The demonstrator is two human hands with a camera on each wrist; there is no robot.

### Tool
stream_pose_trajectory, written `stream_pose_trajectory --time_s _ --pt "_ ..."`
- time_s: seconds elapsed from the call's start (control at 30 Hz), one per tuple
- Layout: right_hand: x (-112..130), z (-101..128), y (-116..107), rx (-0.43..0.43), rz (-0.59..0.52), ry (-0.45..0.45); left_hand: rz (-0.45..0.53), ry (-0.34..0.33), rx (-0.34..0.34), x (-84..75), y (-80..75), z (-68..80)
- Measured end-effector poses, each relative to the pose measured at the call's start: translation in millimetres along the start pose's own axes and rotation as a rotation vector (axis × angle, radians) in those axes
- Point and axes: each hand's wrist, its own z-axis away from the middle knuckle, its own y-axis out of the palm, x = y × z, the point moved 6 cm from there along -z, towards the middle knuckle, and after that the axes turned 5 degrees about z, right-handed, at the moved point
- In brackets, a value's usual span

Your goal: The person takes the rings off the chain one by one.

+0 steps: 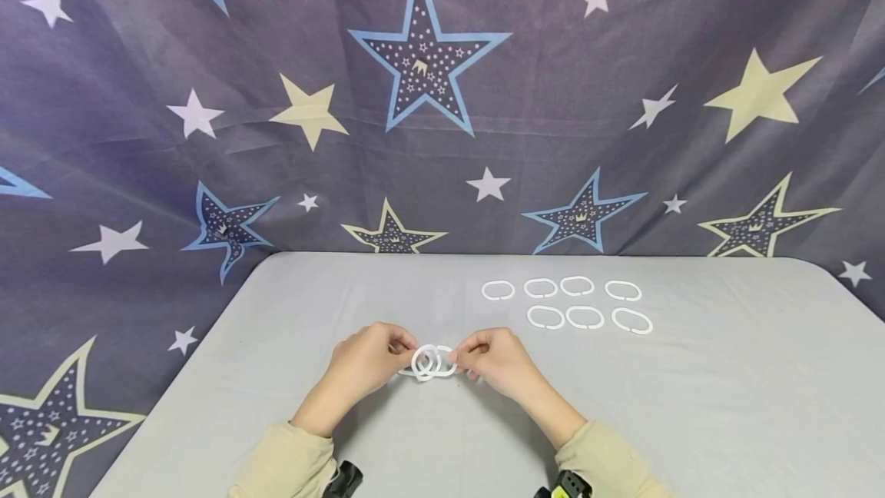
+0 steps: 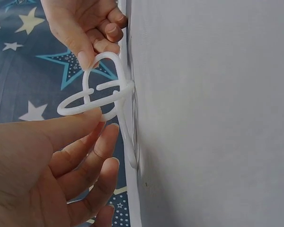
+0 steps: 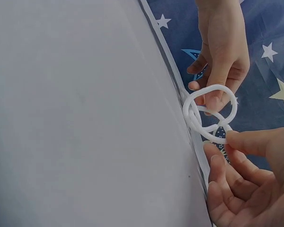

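Above the grey table, my two hands hold white oval plastic links, each with a small gap in its side. Between the left thumb and fingers, my left hand [image 1: 365,360] pinches one link [image 2: 109,100], which lies nearly flat in the left wrist view. My right hand [image 1: 501,363] pinches the end of another link [image 2: 109,55] that passes through the first. A third link [image 2: 128,137] hangs down from the joined ones. In the right wrist view the links [image 3: 234,106] overlap between both hands' fingertips, and the held spots are partly covered by fingers.
Several loose white links [image 1: 585,318] lie in two rows on the grey table [image 1: 726,375], beyond my right hand. A dark cloth with stars [image 1: 484,229] hangs behind the table's far edge. Black devices [image 1: 343,479] sit by my sleeves.
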Motion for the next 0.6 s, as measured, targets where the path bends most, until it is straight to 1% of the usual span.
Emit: stream_pose_trajectory --time_s 0.2,0.33,0.43,0.6 --pt "0.9 0.1 -3.0 -0.008 0.029 -0.008 -0.017 0.011 -0.001 -0.9 -0.4 0.5" --pt "1.6 -0.8 -8.7 -0.037 0.046 -0.001 -0.013 0.016 -0.006 -0.9 -0.6 -0.3" --pt "4.1 -1.0 -11.5 -0.054 0.038 -0.002 -0.009 0.016 -0.008 0.0 -0.4 -0.9" --pt "11.7 0.8 -6.4 -0.028 0.016 -0.027 -0.002 0.012 -0.002 1.0 0.0 -1.1"
